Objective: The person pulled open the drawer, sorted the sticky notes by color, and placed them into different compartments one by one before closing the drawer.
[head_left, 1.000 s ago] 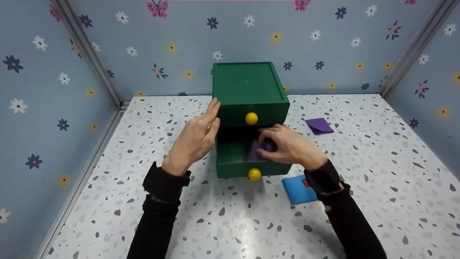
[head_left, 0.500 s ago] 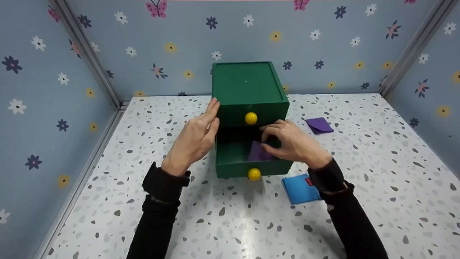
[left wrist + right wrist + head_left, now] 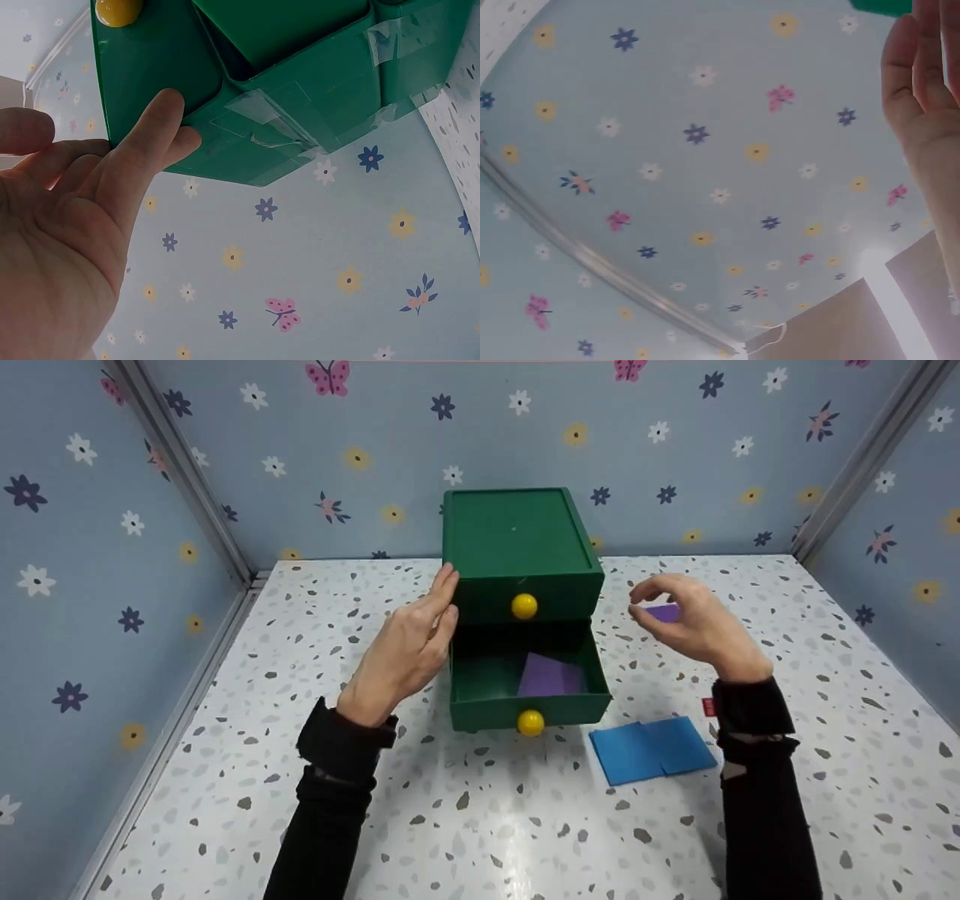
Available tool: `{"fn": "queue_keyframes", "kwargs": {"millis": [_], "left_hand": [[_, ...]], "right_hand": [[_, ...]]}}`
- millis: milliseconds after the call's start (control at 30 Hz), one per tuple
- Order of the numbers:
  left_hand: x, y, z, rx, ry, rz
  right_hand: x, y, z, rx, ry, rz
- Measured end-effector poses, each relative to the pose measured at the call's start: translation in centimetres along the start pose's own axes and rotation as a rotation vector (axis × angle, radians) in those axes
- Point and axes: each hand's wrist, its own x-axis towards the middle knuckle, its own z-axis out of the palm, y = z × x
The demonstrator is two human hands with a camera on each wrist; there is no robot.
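A green two-drawer cabinet (image 3: 517, 532) with yellow knobs stands mid-table, its lower drawer (image 3: 487, 682) pulled out. Inside that drawer, at the right, lies a flat purple piece (image 3: 551, 675) that looks like cloth or paper. My left hand (image 3: 405, 652) rests its straight fingers against the cabinet's left front edge; the left wrist view has these fingertips (image 3: 169, 105) on the green side. To the right of the cabinet, my right hand (image 3: 697, 619) is raised with thumb and fingers loosely curved and apart. It overlaps a second purple piece (image 3: 664, 613) on the table.
Two flat blue pieces (image 3: 652, 750) lie side by side in front and to the right of the drawer. The speckled white table (image 3: 420, 810) is bounded by flower-patterned walls (image 3: 517, 442) at the back and sides. Clear tape (image 3: 262, 112) shows on the cabinet's side.
My right hand has left the purple piece in the drawer and moved right, over beside the second purple piece. Both blue pieces now show more fully. My left hand has stayed put.
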Motion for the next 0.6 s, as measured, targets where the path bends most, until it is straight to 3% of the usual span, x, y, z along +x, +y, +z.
{"fn": "queue_keyframes", "kwargs": {"millis": [167, 333, 467, 600], "left_hand": [[0.0, 0.1, 0.0, 0.000, -0.003, 0.000], [0.0, 0.1, -0.1, 0.001, 0.001, 0.004], [0.1, 0.1, 0.0, 0.006, 0.005, 0.007], [0.1, 0.2, 0.0, 0.010, 0.007, 0.010]], "right_hand": [[-1.4, 5.0, 0.0, 0.014, -0.074, 0.241], [-2.5, 8.8, 1.7, 0.003, -0.342, 0.427], [-3.4, 10.9, 3.6, -0.092, -0.508, 0.497], [-4.0, 11.8, 4.7, -0.121, -0.548, 0.525]]}}
